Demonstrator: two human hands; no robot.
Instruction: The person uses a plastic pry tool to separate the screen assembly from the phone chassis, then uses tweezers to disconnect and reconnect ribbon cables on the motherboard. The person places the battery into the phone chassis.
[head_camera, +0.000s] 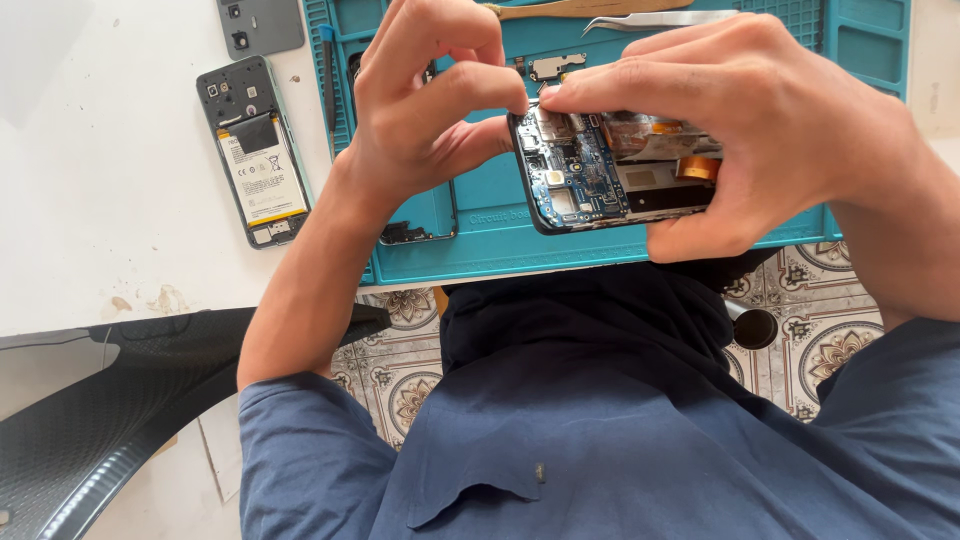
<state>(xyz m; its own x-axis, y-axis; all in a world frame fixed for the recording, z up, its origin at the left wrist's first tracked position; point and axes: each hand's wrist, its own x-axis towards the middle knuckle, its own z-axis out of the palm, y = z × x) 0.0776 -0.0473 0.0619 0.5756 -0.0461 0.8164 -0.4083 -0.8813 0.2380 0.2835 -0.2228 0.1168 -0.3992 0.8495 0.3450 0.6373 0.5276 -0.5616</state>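
My right hand (760, 120) grips an opened smartphone (610, 170) with its back removed, showing a blue circuit board and orange flex cables. It is held above the near edge of a teal repair mat (500, 240). My left hand (430, 100) is pinched at the phone's top left corner, thumb and forefinger tips pressed on the frame edge. Whether a small part sits between those fingertips is hidden.
On the white table (100, 200) at the left lies a second opened phone (255, 150) with its battery exposed, and a grey back cover (260, 22) above it. Tweezers (660, 18), a screwdriver (328, 70), small parts and a black phone frame (425, 225) rest on the mat. A black chair arm (120, 390) is lower left.
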